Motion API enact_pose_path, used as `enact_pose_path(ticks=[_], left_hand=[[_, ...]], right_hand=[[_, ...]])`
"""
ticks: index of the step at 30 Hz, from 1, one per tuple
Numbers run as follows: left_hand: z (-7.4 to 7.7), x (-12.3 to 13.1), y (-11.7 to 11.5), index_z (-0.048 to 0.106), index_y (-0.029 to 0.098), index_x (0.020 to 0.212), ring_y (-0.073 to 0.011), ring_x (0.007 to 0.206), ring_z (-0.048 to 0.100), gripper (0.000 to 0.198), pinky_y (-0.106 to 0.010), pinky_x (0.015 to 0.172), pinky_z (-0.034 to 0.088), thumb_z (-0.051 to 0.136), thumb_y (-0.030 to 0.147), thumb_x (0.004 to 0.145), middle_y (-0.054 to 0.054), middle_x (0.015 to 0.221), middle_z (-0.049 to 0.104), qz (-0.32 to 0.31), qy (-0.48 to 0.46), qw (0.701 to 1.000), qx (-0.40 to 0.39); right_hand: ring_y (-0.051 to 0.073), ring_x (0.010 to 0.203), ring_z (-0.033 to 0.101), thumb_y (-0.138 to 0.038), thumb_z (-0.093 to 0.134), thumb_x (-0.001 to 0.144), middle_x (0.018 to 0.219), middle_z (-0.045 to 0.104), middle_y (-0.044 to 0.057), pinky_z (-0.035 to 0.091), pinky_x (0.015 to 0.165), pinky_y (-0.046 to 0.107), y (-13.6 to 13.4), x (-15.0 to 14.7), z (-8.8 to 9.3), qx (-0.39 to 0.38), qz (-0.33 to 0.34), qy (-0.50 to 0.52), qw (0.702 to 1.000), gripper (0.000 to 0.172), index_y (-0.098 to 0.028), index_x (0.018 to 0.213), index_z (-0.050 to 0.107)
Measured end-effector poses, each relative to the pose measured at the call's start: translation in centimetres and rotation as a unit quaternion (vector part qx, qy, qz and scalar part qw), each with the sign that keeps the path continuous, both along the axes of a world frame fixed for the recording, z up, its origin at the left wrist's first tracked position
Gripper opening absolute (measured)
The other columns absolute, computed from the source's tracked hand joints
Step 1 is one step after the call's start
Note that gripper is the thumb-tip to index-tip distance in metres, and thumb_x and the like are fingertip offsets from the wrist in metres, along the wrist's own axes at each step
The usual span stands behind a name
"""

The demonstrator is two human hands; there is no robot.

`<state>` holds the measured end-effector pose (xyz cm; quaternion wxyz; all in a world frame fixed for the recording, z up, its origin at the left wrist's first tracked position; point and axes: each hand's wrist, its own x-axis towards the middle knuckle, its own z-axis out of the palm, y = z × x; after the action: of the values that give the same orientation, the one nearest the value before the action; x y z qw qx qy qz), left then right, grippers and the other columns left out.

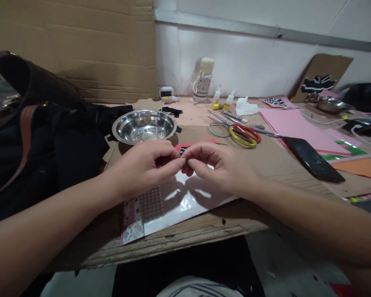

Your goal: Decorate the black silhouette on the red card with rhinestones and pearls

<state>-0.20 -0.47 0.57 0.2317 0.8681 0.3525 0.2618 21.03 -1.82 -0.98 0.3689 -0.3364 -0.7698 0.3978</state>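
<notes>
My left hand (151, 166) and my right hand (214, 165) meet above the table, thumbs and forefingers pinched with the tips almost touching. Whatever lies between the fingertips is too small to make out. Below them is a white sheet (170, 214) with rows of small shiny gems (152, 202) and a printed strip at its left end. Just behind the fingers lies a red piece (210, 142), partly hidden, with a black-and-white patch on it. A steel bowl (144, 127) stands behind my left hand.
Scissors with red and yellow handles (243, 136) lie behind my right hand. A phone (312, 159) and pink sheets (299, 128) are to the right. Glue bottles (228, 100) and a drinking bottle (203, 80) stand at the back. Dark cloth (71, 144) and a bag fill the left.
</notes>
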Motion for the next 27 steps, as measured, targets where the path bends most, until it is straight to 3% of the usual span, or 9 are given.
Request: enact_pose_path(ticks=[4, 11, 27], left_hand=[[0.08, -0.18, 0.07, 0.071, 0.018, 0.076, -0.0135, 0.065, 0.057, 0.030, -0.027, 0.060, 0.039, 0.056, 0.035, 0.096, 0.000, 0.069, 0.064, 0.004, 0.003, 1.000, 0.010], [-0.08, -0.24, 0.21, 0.073, 0.019, 0.082, -0.0124, 0.070, 0.060, 0.025, -0.025, 0.065, 0.042, 0.056, 0.031, 0.098, 0.002, 0.074, 0.069, -0.034, -0.008, 0.999, 0.005], [-0.33, -0.01, 0.17, 0.071, 0.020, 0.078, -0.0122, 0.066, 0.056, 0.025, -0.025, 0.062, 0.040, 0.060, 0.034, 0.095, 0.002, 0.070, 0.062, -0.022, 0.001, 1.000, -0.003]], right_hand=[[0.014, 0.082, 0.067, -0.019, 0.063, 0.089, 0.091, 0.072, 0.004, 0.056, 0.077, 0.030, 0.13, -0.01, 0.08, -0.022, 0.016, 0.016, 1.000, 0.011, -0.016, 0.099, 0.065], [0.012, 0.073, 0.067, -0.024, 0.066, 0.093, 0.078, 0.069, 0.000, 0.056, 0.072, 0.027, 0.73, 0.04, -0.54, -0.081, 0.017, 0.067, 0.994, 0.008, -0.016, 0.091, 0.067], [0.011, 0.071, 0.062, -0.015, 0.058, 0.089, 0.077, 0.069, -0.001, 0.049, 0.068, 0.026, 0.02, -0.12, 0.12, 0.016, -0.024, -0.020, 0.999, 0.009, -0.016, 0.089, 0.067]])
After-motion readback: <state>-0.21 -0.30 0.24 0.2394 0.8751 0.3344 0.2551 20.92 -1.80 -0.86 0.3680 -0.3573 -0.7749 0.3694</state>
